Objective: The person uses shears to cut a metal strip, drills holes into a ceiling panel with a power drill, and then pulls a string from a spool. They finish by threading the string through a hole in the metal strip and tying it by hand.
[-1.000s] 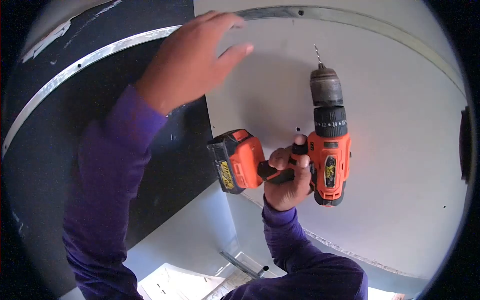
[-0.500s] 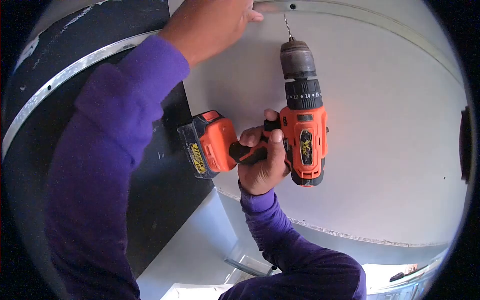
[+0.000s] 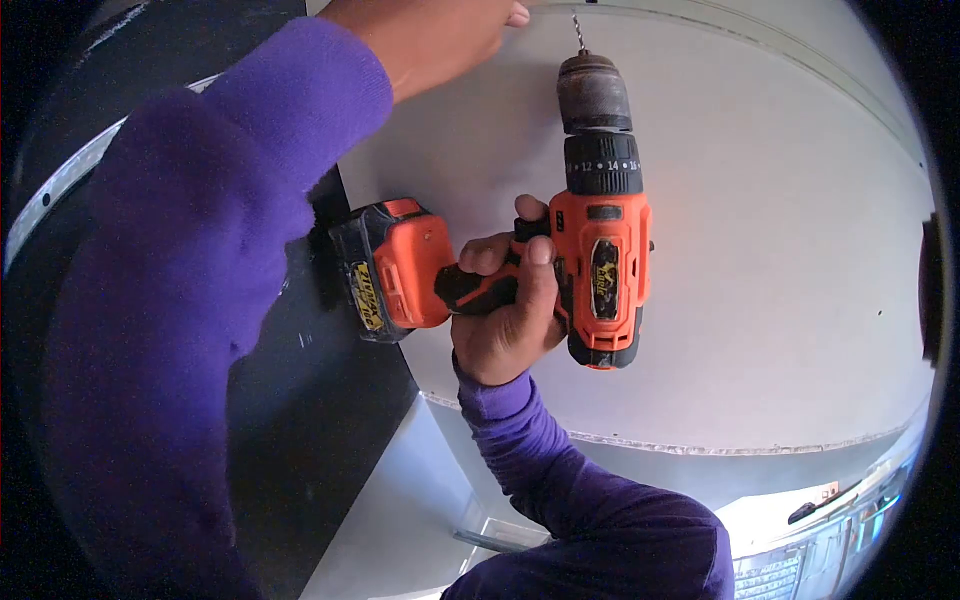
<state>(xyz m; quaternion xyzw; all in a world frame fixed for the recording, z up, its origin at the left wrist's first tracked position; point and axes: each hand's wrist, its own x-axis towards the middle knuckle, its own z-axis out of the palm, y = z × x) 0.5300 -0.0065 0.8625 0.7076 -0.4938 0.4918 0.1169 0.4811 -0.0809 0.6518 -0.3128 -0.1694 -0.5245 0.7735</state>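
An orange and black cordless drill [image 3: 605, 270] points up the view, with my right hand [image 3: 510, 310] wrapped round its grip. The thumb lies along the drill's rear side and a finger is at the trigger. From the dark chuck [image 3: 593, 95] a thin twist drill bit [image 3: 579, 35] sticks up, its tip close to the pale metal strip [image 3: 745, 38] along the top. The battery pack [image 3: 390, 270] is on the left. My left hand [image 3: 440, 40] is at the top edge, beside the strip. Only one fingertip of it shows; the other fingers are out of view.
Behind the drill is a large light grey panel [image 3: 760, 250]. A dark panel [image 3: 310, 420] meets it on the left, with another metal strip [image 3: 75, 185] across it. A rough board edge [image 3: 700, 447] runs below, with a bright area at the lower right.
The view has shifted, so the strip, my left hand and the drill sit higher in it. The drill has also moved slightly left, still in my right hand.
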